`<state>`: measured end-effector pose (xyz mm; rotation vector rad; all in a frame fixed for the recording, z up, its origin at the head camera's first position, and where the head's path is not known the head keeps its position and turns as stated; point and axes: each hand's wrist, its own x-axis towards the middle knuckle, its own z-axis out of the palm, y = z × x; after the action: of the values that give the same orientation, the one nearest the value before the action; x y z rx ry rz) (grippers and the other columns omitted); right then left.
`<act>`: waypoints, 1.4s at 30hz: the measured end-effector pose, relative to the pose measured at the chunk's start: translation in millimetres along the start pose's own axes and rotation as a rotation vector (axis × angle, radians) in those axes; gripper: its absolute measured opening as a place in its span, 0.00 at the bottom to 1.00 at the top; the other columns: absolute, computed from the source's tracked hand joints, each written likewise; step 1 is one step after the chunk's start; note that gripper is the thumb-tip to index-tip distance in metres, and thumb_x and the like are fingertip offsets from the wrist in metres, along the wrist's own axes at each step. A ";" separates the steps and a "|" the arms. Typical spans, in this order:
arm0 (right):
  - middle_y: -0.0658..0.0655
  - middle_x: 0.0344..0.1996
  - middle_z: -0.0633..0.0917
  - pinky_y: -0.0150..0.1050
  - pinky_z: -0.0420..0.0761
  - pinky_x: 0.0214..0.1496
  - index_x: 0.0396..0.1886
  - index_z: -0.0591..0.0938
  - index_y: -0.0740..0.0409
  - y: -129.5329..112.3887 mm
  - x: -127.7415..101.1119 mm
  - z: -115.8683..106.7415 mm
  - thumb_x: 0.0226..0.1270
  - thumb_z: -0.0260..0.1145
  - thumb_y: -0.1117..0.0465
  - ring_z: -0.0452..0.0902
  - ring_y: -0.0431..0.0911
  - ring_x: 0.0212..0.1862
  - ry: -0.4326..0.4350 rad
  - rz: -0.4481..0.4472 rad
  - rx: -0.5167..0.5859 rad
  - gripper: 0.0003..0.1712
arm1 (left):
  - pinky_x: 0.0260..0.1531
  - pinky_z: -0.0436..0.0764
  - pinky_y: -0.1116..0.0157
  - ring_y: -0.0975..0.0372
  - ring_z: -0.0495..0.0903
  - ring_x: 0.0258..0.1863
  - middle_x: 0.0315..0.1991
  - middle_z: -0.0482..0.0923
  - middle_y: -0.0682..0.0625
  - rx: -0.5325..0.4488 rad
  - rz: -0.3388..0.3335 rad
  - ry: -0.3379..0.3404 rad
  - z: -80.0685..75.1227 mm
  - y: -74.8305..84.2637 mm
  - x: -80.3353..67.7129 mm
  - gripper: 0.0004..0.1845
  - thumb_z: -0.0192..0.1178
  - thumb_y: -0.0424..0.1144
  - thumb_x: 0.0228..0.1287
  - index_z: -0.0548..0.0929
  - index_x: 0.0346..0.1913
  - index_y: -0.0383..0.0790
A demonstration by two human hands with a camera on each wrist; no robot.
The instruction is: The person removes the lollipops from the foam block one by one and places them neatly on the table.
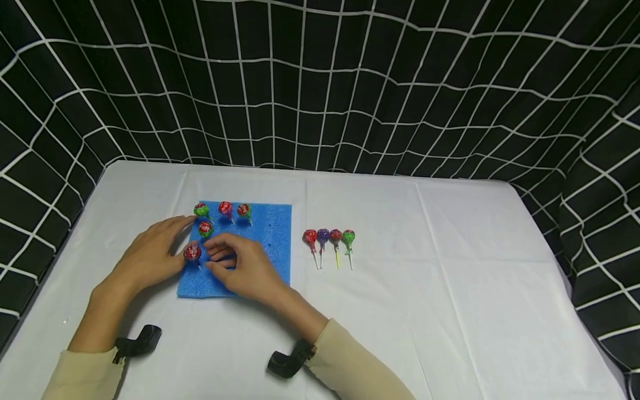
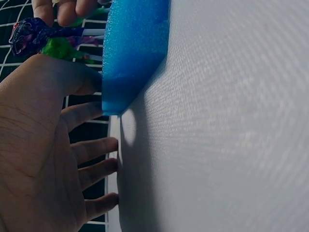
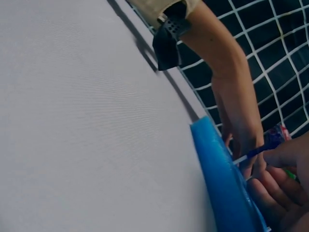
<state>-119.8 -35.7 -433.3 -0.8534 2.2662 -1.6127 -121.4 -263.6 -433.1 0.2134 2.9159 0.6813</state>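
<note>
On the blue foam board (image 1: pixel 280 222), near-left part: a red-and-purple-wrapped lollipop (image 1: pixel 192 253) is set by its stick, between both hands.
Lollipop axis: upright; the wrapped head is pointed upward, the white stick down into the foam.
Left hand (image 1: pixel 152 253): placed left, nearer; fingers are extended and spread, no grip is seen; thumb contact cannot be told.
Right hand (image 1: pixel 245 266): lollipop is located left of its fingertips; fingers are loosely curled, nothing seen held.
</note>
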 end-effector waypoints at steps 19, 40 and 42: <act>0.63 0.52 0.89 0.25 0.86 0.56 0.61 0.82 0.65 3.0 1.6 8.0 0.71 0.72 0.68 0.89 0.46 0.52 -0.017 -0.019 0.018 0.21 | 0.75 0.58 0.27 0.32 0.59 0.80 0.80 0.63 0.30 0.005 -0.005 -0.001 -0.2 0.1 -0.8 0.39 0.58 0.37 0.66 0.65 0.81 0.38; 0.63 0.48 0.90 0.23 0.87 0.52 0.59 0.83 0.65 6.1 9.9 29.6 0.71 0.70 0.72 0.90 0.45 0.49 0.040 -0.053 0.077 0.18 | 0.75 0.61 0.28 0.33 0.61 0.79 0.79 0.65 0.31 0.016 0.014 0.020 -0.4 1.4 -1.5 0.41 0.65 0.51 0.68 0.66 0.80 0.39; 0.64 0.48 0.90 0.23 0.87 0.52 0.58 0.83 0.66 6.0 10.4 30.3 0.71 0.70 0.72 0.90 0.47 0.49 0.038 -0.058 0.093 0.17 | 0.75 0.61 0.28 0.33 0.61 0.79 0.79 0.65 0.31 0.017 0.013 0.020 -0.6 1.1 -1.3 0.42 0.66 0.52 0.67 0.66 0.80 0.39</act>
<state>-114.9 -64.2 -448.5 -0.8797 2.1912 -1.7588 -120.2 -263.1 -431.9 0.2284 2.9427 0.6653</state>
